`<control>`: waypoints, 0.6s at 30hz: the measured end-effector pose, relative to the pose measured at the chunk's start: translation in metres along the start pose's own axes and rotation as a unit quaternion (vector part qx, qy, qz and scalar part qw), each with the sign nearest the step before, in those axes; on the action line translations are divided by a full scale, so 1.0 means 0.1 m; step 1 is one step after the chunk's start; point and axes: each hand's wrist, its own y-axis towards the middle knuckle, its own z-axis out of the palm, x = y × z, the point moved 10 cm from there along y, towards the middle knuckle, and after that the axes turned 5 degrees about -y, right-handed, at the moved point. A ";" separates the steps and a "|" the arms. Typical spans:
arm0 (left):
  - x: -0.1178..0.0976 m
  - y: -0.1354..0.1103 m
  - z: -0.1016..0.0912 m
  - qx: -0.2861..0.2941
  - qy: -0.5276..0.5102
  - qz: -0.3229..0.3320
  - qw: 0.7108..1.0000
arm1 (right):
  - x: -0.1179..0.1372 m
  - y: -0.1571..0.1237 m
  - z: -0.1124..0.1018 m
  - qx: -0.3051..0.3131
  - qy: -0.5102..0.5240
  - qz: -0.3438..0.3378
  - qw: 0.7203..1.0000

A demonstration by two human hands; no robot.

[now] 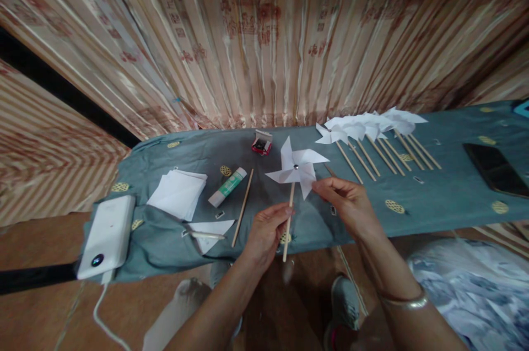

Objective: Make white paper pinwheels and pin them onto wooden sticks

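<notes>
A white paper pinwheel with a dark round pin at its centre stands upright on a wooden stick. My left hand is closed round that stick below the blades. With thumb and fingertips together, my right hand pinches the tip of the lower right blade. Left of my hands, a loose wooden stick lies beside a green and white glue stick. Behind them a small red box is open, with dark contents too small to name.
Several finished-looking pinwheels lie in an overlapping row. White paper squares, a pale pen-like tool on a paper piece, and a corded white power bank are leftward. A dark phone lies rightward. A curtain hangs behind the cloth-covered table.
</notes>
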 end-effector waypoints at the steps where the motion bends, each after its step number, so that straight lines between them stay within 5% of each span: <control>1: 0.00 0.00 0.00 0.001 0.000 0.001 1.000 | 0.00 0.00 0.01 0.002 -0.001 0.001 1.000; 18: 0.00 0.00 0.03 0.007 -0.002 -0.001 1.000 | -0.07 -0.05 0.20 0.051 0.027 0.015 0.998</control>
